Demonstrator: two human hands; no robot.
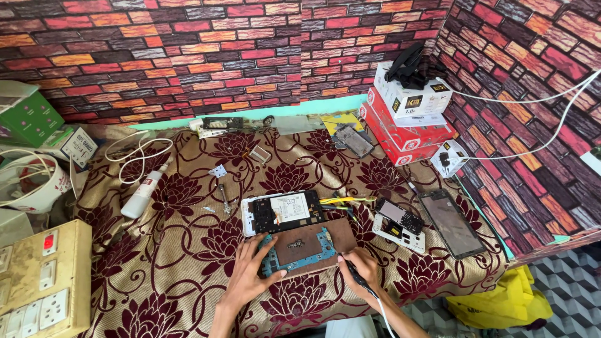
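Cloth with dark red flowers on a beige ground covers the table (188, 263), soft and wrinkled. Near the front edge I see a flat brown board (316, 241), and on it lies a blue circuit board (294, 253), thin and rectangular. My left hand (250, 272) rests with fingers spread, fingertips pressing the left end of the circuit board. My right hand (360, 266) is closed around a dark slim tool (355, 275) with a white cord (383, 316); its tip is near the right end of the board.

Just behind the board lies an opened phone frame (283, 211), white rim, black inside. To the right side are a second opened phone (400, 224) and a dark glass screen (452, 222) close to the right edge. Thin yellow and green wires (341, 201) lie between them. A white plastic bottle (144, 194) and a coiled white cable (134, 153) lie toward the left edge. Red and white boxes (407, 119) stand stacked in the far right corner. A beige switch board (41, 281) stands at the front left corner. The cloth between the bottle and the frame is mostly free, only small metal parts (222, 197) there.
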